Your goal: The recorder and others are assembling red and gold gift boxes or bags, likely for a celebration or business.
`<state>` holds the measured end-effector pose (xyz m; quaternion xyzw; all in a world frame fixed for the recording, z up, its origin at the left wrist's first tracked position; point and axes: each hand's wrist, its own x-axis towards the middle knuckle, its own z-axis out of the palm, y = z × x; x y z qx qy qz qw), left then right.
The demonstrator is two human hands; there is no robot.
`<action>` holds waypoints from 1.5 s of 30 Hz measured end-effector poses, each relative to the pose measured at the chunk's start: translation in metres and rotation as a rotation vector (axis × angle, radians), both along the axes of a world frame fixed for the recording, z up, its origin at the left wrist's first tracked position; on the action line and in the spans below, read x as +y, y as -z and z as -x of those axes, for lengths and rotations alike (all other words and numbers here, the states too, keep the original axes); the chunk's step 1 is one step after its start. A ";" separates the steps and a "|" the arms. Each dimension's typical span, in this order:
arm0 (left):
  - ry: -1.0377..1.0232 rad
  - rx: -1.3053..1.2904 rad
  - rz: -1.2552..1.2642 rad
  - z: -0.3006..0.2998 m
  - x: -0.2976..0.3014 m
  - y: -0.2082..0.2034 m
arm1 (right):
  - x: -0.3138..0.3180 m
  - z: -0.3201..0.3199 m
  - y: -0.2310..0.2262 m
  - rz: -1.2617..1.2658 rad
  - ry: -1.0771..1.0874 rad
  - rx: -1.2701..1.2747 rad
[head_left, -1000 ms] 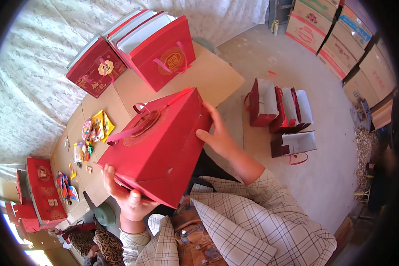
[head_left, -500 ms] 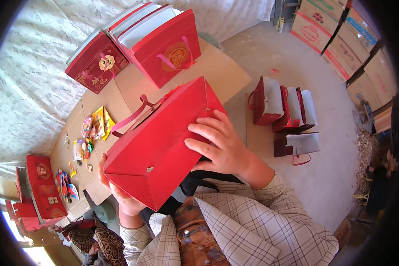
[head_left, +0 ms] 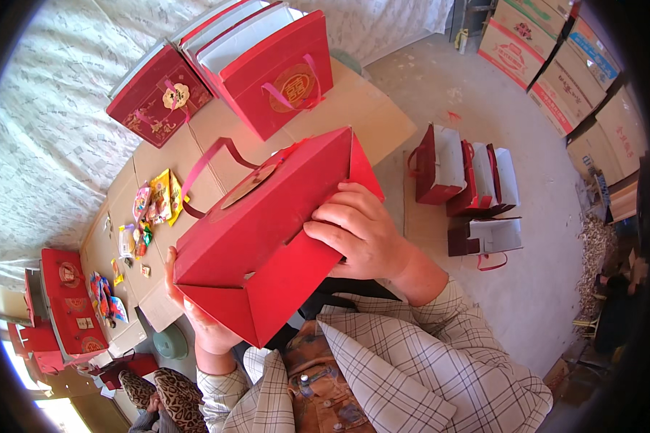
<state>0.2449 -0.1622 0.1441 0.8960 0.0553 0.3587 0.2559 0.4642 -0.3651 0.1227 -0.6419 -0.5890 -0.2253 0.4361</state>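
Both my hands hold a red gift box (head_left: 289,209) in front of me, tilted, with its folded bottom turned toward me. A pink ribbon handle (head_left: 211,167) loops from its far side, beside a round gold emblem seen edge-on. My left hand (head_left: 211,328) grips the lower left end, its thumb and fingers partly hidden behind the box. My right hand (head_left: 365,234) is closed on the right part, with bent fingertips at the slit between the bottom panels. A small torn nick shows near the left corner of the bottom.
Snack packets (head_left: 162,198) and small sweets lie on the cardboard-covered table (head_left: 217,144). Open red gift boxes (head_left: 267,79) stand at its far end, more red boxes (head_left: 72,303) at far left. Open boxes (head_left: 440,169) sit on the floor at right, near stacked cartons (head_left: 570,79). Another person's patterned legs (head_left: 177,397) show lower left.
The gift box has tipped so more of its handle side and emblem show. My right fingers have curled in toward the slit in the bottom. My left hand keeps its grip.
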 end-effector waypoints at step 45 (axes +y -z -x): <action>-0.029 -0.125 -0.251 0.058 -0.035 -0.063 | -0.031 0.062 -0.083 0.133 0.068 -0.195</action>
